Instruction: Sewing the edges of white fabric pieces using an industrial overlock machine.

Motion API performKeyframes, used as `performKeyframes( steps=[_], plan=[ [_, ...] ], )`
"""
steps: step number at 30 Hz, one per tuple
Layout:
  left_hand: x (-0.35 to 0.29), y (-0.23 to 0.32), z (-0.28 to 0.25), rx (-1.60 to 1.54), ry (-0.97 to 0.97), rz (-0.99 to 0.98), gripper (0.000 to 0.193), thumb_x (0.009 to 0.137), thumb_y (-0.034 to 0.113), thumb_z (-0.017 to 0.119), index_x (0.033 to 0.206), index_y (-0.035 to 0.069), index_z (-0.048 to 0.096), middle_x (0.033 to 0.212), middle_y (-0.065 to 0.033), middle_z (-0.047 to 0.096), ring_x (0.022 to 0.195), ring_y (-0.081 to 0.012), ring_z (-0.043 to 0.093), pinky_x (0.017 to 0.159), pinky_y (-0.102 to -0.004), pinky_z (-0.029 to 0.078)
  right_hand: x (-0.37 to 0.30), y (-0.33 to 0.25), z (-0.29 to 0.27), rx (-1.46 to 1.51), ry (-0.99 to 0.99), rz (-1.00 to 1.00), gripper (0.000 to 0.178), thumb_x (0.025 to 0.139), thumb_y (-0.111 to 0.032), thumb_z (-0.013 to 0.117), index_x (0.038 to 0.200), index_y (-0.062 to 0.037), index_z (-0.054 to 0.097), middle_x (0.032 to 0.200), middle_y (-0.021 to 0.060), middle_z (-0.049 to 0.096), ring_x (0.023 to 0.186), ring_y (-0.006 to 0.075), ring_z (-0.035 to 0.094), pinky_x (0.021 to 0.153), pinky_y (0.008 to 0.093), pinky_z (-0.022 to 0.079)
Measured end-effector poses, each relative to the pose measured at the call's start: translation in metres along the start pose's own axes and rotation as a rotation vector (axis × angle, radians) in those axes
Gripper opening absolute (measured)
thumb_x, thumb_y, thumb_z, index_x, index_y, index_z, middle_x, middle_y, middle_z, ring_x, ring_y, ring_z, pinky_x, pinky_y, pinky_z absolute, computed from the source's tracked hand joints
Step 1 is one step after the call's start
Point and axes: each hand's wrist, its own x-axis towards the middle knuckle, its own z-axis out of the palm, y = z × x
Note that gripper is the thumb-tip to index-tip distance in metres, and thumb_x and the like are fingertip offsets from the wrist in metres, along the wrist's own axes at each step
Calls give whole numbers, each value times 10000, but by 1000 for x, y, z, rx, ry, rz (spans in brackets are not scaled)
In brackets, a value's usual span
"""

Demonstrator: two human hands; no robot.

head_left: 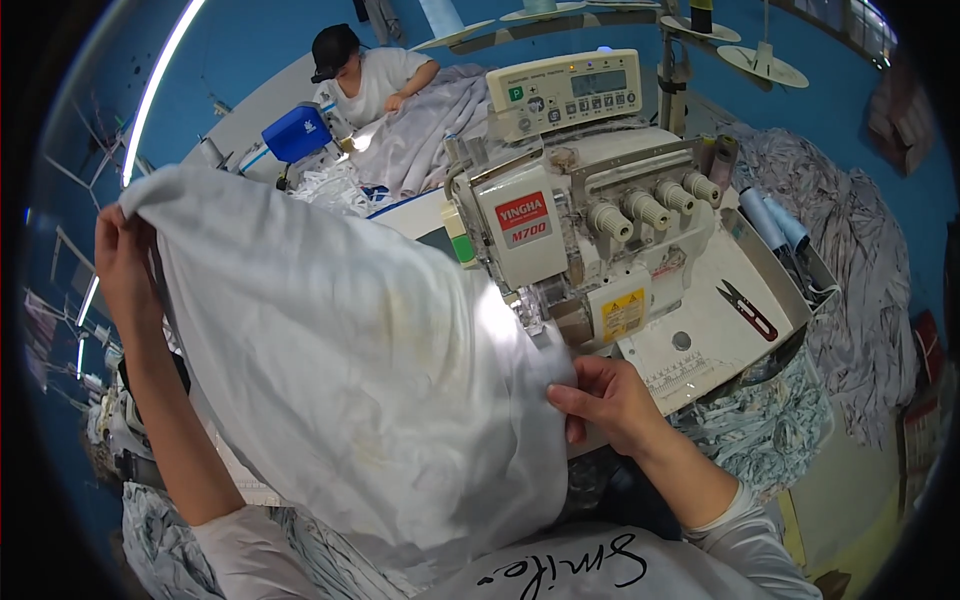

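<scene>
- Head view, left hand (122,262): raised high, fingers pinched shut on the upper corner of the white cloth (340,370); bare forearm below, pale sleeve at the elbow.
- Right hand (605,400): fingers curled narrow, thumb on top, gripping the cloth's folded right edge just in front of the sewing machine (580,240).
- White cloth: thin, smooth woven sheet, faintly yellowed at its middle, hanging in a broad slack drape between both hands, with its lower part falling to the person's lap.
- Sewing machine: cream overlock body, boxy, with four ribbed round knobs in a row and a control panel (565,92) with a small screen above.
- Machine table (725,270): white, flat; red-handled thread snips (747,310) lie near its right edge.
- Striped fabric heap (860,260): crumpled, grey-white, beyond the table's right edge.
- Another person (365,80), dark cap, white shirt, sits beyond the table's far edge.
</scene>
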Motion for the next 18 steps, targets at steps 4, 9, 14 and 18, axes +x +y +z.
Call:
performKeyframes(
  steps=[4, 9, 14, 18],
  plan=[
    [53, 6, 19, 68, 77, -39, 74, 956, 158, 503, 923, 94, 517, 945, -2, 568, 925, -100, 565, 901, -255, 442, 0, 1, -1, 31, -19, 13, 211, 836, -199, 693, 809, -19, 586, 637, 21, 587, 503, 86, 564, 457, 215, 450],
    [103, 21, 61, 312, 191, -26, 136, 959, 164, 482, 1013, 83, 577, 995, -46, 617, 969, -129, 594, 961, -266, 421, -1, -2, -3, 40, 6, 20, 193, 832, -176, 696, 829, -11, 596, 658, 19, 585, 509, 89, 566, 453, 220, 452],
    [164, -2, 65, 149, 183, 5, 201, 966, 200, 474, 1079, 73, 580, 1009, -62, 622, 953, -146, 600, 928, -248, 443, 3, 3, -3, 79, 29, 26, 171, 826, -115, 674, 917, 19, 619, 736, 55, 630, 478, 110, 546, 450, 218, 441],
    [216, -43, 47, 115, 280, -27, 207, 935, 95, 483, 1109, 22, 570, 1052, -102, 622, 951, -173, 609, 937, -259, 436, 7, 7, -4, 113, 13, 16, 174, 831, -108, 665, 932, 25, 613, 759, 68, 643, 493, 111, 560, 460, 213, 452]
  ],
)
